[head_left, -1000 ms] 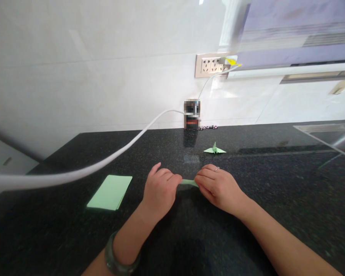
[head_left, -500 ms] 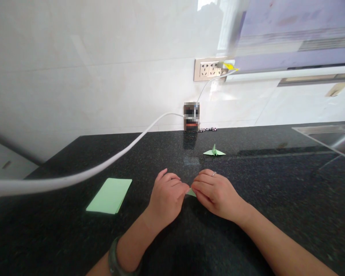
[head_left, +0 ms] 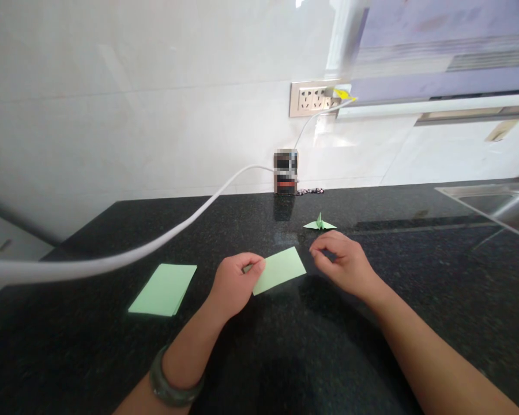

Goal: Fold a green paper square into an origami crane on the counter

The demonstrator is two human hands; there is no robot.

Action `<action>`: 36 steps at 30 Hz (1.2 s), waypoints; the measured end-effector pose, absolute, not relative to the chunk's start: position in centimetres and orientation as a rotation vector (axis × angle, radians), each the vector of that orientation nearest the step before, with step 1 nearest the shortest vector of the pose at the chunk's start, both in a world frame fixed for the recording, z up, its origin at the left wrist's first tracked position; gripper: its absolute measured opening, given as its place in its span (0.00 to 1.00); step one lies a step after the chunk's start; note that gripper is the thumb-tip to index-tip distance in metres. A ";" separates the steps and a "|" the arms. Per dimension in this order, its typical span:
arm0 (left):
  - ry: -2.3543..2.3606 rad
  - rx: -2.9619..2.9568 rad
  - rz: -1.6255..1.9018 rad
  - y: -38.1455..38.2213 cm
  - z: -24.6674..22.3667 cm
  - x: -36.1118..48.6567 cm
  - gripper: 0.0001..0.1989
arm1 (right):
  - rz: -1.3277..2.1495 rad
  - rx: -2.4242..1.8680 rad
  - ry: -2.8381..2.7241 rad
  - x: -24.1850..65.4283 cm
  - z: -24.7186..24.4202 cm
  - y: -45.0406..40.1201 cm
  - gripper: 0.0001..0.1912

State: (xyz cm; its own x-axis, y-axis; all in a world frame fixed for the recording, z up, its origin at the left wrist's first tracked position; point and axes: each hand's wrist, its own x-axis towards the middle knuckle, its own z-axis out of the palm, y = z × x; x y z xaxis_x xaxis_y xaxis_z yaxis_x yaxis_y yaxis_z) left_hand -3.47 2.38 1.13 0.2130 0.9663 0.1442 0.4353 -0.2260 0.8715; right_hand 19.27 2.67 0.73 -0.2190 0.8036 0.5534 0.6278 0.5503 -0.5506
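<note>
My left hand (head_left: 237, 283) pinches the left end of a light green rectangular piece of paper (head_left: 282, 271) between thumb and fingers, holding it a little above the dark counter. Beyond the paper's right edge is my right hand (head_left: 345, 262), apart from it. Its fingers are curled, with thumb and forefinger tips close together and nothing seen between them. Just behind my right hand a small green origami crane (head_left: 320, 223) stands with its wings spread. To the left of my left hand lies a stack of green paper sheets (head_left: 162, 290).
A thick white cable (head_left: 164, 235) crosses the left side toward a pixelated object (head_left: 286, 171) against the wall. Beads (head_left: 311, 191) lie beside that object. A wall socket (head_left: 315, 98) is above, and a metal sink (head_left: 497, 202) is set into the counter (head_left: 259, 357) at far right.
My hands have moved apart. The right hand has let go of the paper and shifted up and right, while the left keeps hold; much more of the paper now shows.
</note>
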 end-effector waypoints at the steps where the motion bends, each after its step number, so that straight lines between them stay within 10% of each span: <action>1: 1.249 1.574 0.946 2.4 1.1 -3.4 0.10 | 0.382 -1.177 -1.848 19.1 0.7 2.6 0.08; 7: 0.980 0.957 0.990 2.2 0.8 -2.6 0.10 | 1.083 -1.066 -1.662 16.3 0.1 1.0 0.13; 36: 0.857 0.979 0.924 1.1 1.0 -1.5 0.10 | 1.306 -1.031 -1.274 14.8 -0.3 0.7 0.09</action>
State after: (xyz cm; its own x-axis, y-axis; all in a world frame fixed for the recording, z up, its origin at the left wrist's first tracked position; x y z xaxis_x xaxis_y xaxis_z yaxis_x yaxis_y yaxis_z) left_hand -1.54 1.13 0.98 0.3610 0.9164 -0.1728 -0.2407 0.2706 0.9321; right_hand 14.80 0.74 -0.31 -0.1378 0.9882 0.0663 -0.0902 0.0542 -0.9944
